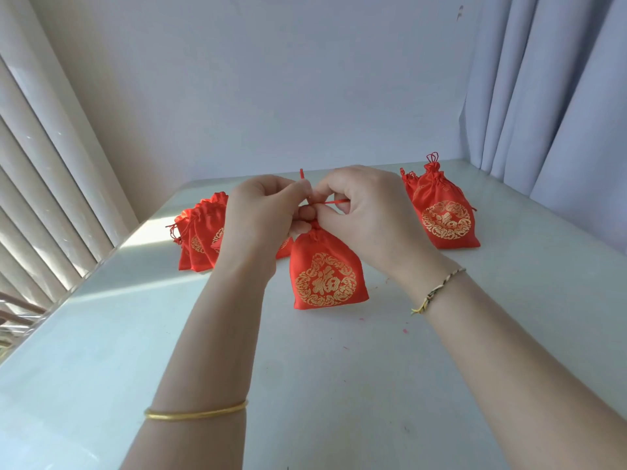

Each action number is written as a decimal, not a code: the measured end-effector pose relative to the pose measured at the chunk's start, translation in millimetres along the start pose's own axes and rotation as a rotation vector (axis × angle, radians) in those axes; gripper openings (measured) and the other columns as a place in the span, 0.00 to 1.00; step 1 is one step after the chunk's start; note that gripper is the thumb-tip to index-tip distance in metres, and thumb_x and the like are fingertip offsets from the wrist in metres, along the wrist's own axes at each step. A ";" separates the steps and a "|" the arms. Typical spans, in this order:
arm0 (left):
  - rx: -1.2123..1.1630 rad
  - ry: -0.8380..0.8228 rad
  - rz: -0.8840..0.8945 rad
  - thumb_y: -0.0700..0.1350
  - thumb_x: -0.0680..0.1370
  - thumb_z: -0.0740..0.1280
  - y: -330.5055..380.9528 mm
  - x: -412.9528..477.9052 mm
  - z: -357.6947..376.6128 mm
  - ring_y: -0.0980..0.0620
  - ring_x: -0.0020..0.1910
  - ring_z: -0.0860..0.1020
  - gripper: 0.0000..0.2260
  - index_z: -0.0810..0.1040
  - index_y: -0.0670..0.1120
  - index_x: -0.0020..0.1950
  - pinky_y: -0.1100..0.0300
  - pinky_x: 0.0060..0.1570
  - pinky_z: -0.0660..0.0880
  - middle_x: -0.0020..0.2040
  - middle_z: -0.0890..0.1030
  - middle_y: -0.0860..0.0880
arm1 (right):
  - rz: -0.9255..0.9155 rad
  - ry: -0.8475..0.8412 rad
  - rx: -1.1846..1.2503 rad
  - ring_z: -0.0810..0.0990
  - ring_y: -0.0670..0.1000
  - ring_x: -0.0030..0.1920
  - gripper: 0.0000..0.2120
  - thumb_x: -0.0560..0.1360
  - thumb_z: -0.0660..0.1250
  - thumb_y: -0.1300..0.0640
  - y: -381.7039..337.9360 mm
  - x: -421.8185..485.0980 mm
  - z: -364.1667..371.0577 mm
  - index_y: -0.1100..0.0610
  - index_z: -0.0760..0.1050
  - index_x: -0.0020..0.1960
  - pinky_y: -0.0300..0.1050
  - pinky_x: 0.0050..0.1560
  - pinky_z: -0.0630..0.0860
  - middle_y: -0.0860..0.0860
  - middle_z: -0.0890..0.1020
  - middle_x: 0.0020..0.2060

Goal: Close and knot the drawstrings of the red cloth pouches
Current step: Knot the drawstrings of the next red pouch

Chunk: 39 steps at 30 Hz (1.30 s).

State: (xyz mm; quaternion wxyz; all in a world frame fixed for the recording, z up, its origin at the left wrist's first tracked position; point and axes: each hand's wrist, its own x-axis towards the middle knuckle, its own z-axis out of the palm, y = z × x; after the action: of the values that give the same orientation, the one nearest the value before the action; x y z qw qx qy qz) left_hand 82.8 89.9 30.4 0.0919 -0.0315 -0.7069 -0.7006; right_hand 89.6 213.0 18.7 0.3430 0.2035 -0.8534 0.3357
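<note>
**Red drawstring (330, 202) half-tied: where the knot could slip**

Satin and thin, the cord runs sideways between the two hands, which work close together just above the gathered mouth of the centre pouch (327, 279). The left hand (264, 212) has its fingers curled and pinches the cord, one short end poking up above its fingertips. The right hand (366, 212) is curled too, pinching the taut stretch. The fingers hide whether a knot has formed yet.

The pouch stands upright on the pale counter (339, 385), directly below the hands.

The likeliest failure is the slick cord sliding out of either pinch before the knot is drawn tight, letting the loop fall open and the mouth relax. A hard sideways pull could also lift or topple the light pouch, since nothing pins its body down. Cinching too near the neck risks catching gathered cloth in the knot.

A leaning pile of pouches (203, 232) waits behind the left wrist, and the far-right pouch (444, 215), cord loops at its top, looks finished
</note>
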 end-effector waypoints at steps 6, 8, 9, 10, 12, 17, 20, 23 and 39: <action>0.177 -0.006 0.101 0.34 0.74 0.63 11.1 -3.5 2.4 0.53 0.31 0.82 0.06 0.73 0.42 0.48 0.56 0.41 0.80 0.29 0.78 0.52 | 0.222 -0.028 0.230 0.67 0.43 0.23 0.03 0.68 0.72 0.60 8.0 1.1 -1.1 0.55 0.79 0.36 0.33 0.28 0.61 0.43 0.67 0.17; 0.188 -0.019 0.083 0.36 0.74 0.62 13.0 -6.3 3.9 0.54 0.32 0.81 0.08 0.71 0.44 0.52 0.51 0.49 0.80 0.40 0.79 0.49 | 0.269 -0.032 0.281 0.67 0.43 0.21 0.05 0.68 0.71 0.62 10.0 1.4 -1.1 0.55 0.78 0.34 0.31 0.26 0.60 0.42 0.67 0.15; 0.206 -0.009 0.076 0.36 0.74 0.62 13.9 -6.4 2.5 0.54 0.32 0.81 0.09 0.71 0.45 0.53 0.50 0.51 0.79 0.47 0.77 0.47 | 0.286 -0.018 0.287 0.67 0.43 0.21 0.06 0.67 0.70 0.64 11.6 2.0 -1.4 0.55 0.78 0.34 0.31 0.26 0.61 0.42 0.68 0.15; 0.219 0.023 0.075 0.36 0.74 0.62 14.4 -5.8 -1.0 0.56 0.32 0.80 0.10 0.70 0.46 0.54 0.49 0.53 0.78 0.52 0.74 0.46 | 0.306 -0.004 0.292 0.67 0.42 0.22 0.08 0.67 0.69 0.65 12.8 2.5 -2.4 0.54 0.78 0.33 0.32 0.27 0.62 0.42 0.69 0.16; 0.190 0.101 0.091 0.35 0.74 0.62 15.9 -4.5 -10.8 0.61 0.27 0.78 0.11 0.70 0.46 0.55 0.48 0.54 0.78 0.53 0.71 0.46 | 0.378 0.005 0.335 0.66 0.42 0.22 0.09 0.68 0.69 0.65 15.1 3.3 -5.3 0.55 0.77 0.32 0.32 0.26 0.63 0.43 0.70 0.20; 0.455 0.023 0.333 0.34 0.70 0.64 19.2 -8.6 -9.2 0.62 0.28 0.72 0.13 0.76 0.53 0.38 0.69 0.32 0.72 0.46 0.76 0.48 | 0.730 -0.061 0.761 0.55 0.44 0.19 0.14 0.70 0.67 0.66 15.5 4.8 -6.9 0.57 0.69 0.29 0.36 0.23 0.50 0.44 0.62 0.18; 0.592 -0.064 0.398 0.37 0.70 0.67 14.2 -12.1 5.2 0.62 0.37 0.72 0.13 0.79 0.56 0.37 0.77 0.32 0.67 0.50 0.73 0.50 | 0.835 -0.102 0.936 0.52 0.44 0.20 0.16 0.71 0.66 0.65 16.3 5.0 -9.1 0.54 0.64 0.30 0.37 0.24 0.49 0.46 0.58 0.20; 0.631 -0.046 0.456 0.40 0.71 0.69 9.1 -10.3 7.9 0.63 0.40 0.71 0.10 0.79 0.57 0.40 0.82 0.38 0.65 0.51 0.71 0.51 | 0.894 -0.137 1.030 0.53 0.44 0.19 0.17 0.72 0.65 0.64 18.2 5.3 -11.8 0.53 0.66 0.27 0.36 0.23 0.50 0.45 0.59 0.19; 0.686 0.017 0.513 0.43 0.71 0.72 -1.0 -1.9 2.5 0.64 0.40 0.71 0.06 0.81 0.53 0.44 0.81 0.37 0.65 0.47 0.68 0.54 | 1.002 -0.277 1.196 0.53 0.43 0.18 0.11 0.74 0.65 0.59 17.8 4.0 -11.7 0.54 0.69 0.34 0.34 0.22 0.50 0.46 0.59 0.23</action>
State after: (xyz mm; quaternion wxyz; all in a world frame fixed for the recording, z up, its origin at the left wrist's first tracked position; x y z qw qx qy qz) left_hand 84.3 92.5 29.0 0.2740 -0.1682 -0.8675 -0.3796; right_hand 81.8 233.1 20.1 -0.1261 -0.0151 -0.5531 0.8234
